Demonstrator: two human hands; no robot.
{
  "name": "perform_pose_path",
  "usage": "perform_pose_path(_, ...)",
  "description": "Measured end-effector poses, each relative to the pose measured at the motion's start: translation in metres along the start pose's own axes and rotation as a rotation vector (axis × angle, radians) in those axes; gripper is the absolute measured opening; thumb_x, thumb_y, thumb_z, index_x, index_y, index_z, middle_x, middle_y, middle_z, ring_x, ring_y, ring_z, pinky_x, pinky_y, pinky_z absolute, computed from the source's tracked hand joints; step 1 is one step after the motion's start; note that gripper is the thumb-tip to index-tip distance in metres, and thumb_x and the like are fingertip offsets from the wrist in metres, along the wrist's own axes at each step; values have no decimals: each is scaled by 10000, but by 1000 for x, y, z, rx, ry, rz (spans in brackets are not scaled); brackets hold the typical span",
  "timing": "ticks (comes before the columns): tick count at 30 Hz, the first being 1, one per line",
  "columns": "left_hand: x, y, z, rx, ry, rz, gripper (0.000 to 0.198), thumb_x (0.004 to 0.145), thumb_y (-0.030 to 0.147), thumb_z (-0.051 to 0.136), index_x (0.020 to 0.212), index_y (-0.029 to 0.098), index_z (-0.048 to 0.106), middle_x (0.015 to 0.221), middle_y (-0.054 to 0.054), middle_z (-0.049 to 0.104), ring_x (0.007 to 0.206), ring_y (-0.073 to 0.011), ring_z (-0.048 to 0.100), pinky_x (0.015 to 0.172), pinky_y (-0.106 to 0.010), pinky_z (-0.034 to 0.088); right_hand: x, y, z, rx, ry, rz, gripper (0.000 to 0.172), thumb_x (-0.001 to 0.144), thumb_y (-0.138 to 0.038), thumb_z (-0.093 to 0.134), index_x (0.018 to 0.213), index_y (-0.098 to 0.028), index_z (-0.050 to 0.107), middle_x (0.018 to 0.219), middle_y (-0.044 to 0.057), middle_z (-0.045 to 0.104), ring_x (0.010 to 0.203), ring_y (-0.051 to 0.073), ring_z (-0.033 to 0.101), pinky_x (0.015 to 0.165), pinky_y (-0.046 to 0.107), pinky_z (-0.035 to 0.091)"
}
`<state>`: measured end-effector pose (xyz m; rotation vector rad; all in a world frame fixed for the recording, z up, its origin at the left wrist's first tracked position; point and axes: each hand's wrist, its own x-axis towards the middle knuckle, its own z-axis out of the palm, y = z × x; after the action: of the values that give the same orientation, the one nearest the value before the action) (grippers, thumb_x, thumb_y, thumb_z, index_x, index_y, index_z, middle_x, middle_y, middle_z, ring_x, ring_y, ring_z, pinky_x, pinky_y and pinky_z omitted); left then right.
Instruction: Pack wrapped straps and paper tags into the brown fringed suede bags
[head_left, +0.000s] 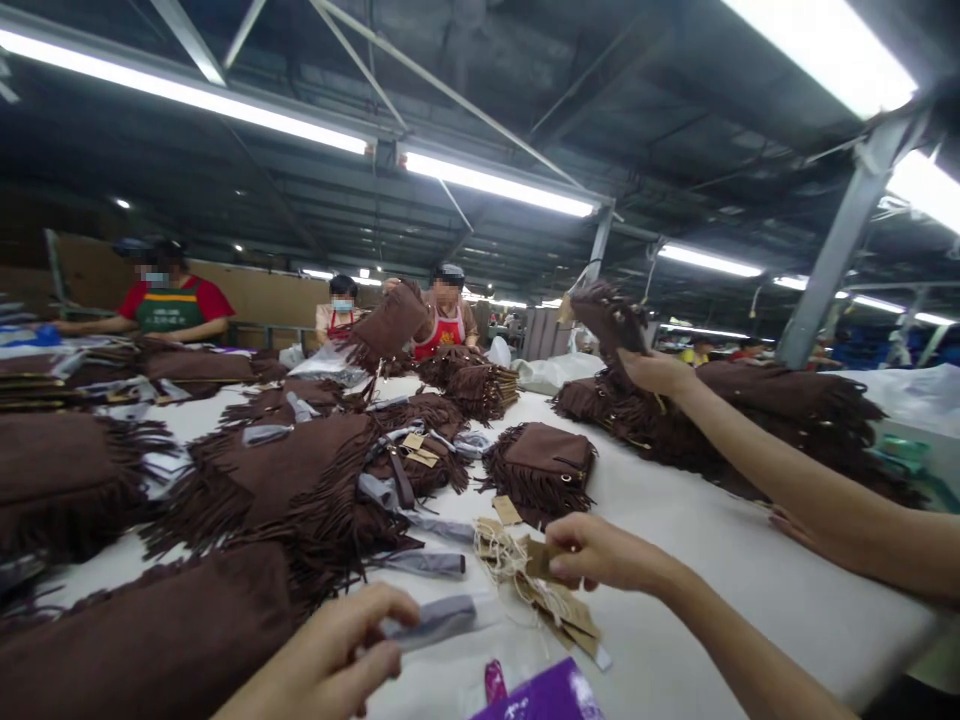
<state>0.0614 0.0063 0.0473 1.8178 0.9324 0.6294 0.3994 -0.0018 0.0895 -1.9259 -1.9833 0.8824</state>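
Note:
My left hand is at the bottom, its fingers curled about the end of a grey-wrapped strap that points right. My right hand pinches a brown card hang tag at a pile of tags with tangled white strings. Just behind the pile lies a dark brown fringed bag with a metal eyelet. Another grey-wrapped strap lies above my left hand. A purple packet shows at the bottom edge.
Brown fringed bags cover the left of the white table. From the right, a co-worker's hand holds up a bag near a bag stack. Across the table, a person in a red apron handles another bag.

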Motion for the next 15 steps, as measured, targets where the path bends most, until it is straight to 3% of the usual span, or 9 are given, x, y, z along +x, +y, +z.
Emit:
perform_pose_path(2, 32, 24, 13, 13, -16, 98, 428, 741, 217, 517, 1156, 238, 617, 1050, -34, 667, 812, -173, 590, 667, -252, 468, -4, -11, -14, 76, -52, -46, 59, 684, -247, 519, 702, -191, 515, 625, -34, 574, 607, 142, 621, 506, 210, 449)
perform_pose_path(5, 81, 46, 45, -161, -213, 161, 632, 608, 95, 505, 1228, 205, 562, 935, -17, 675, 699, -137, 569, 637, -239, 449, -9, -29, -24, 140, -70, -108, 115, 695, -305, 533, 722, -199, 498, 630, -33, 591, 601, 135, 630, 507, 203, 446)
perform_pose_path(7, 106, 49, 66, -288, -326, 181, 548, 569, 102, 528, 1104, 184, 614, 881, -3, 662, 661, -124, 563, 606, -229, 444, -9, -36, -26, 152, -51, -133, 112, 699, -303, 540, 715, -201, 495, 616, -34, 591, 583, 124, 619, 501, 195, 432)
perform_pose_path(9, 121, 46, 80, -318, -338, 154, 336, 578, 161, 550, 904, 159, 632, 784, 4, 642, 583, -104, 540, 522, -207, 391, -10, -35, -28, 152, -23, -143, 106, 707, -294, 543, 704, -201, 493, 598, -36, 580, 570, 121, 607, 490, 193, 420)
perform_pose_path(11, 127, 37, 84, -282, -285, 94, 175, 619, 255, 543, 754, 153, 588, 657, 15, 602, 476, -80, 477, 446, -199, 299, -11, -27, -30, 151, 15, -148, 114, 724, -298, 543, 706, -203, 482, 606, -35, 570, 579, 122, 603, 491, 195, 415)
perform_pose_path(15, 122, 20, 66, -215, -214, 18, 245, 643, 403, 541, 677, 162, 563, 537, 35, 561, 371, -61, 345, 400, -215, 240, -17, -4, -31, 150, 50, -143, 129, 750, -312, 531, 725, -205, 463, 617, -35, 556, 581, 122, 581, 502, 200, 407)
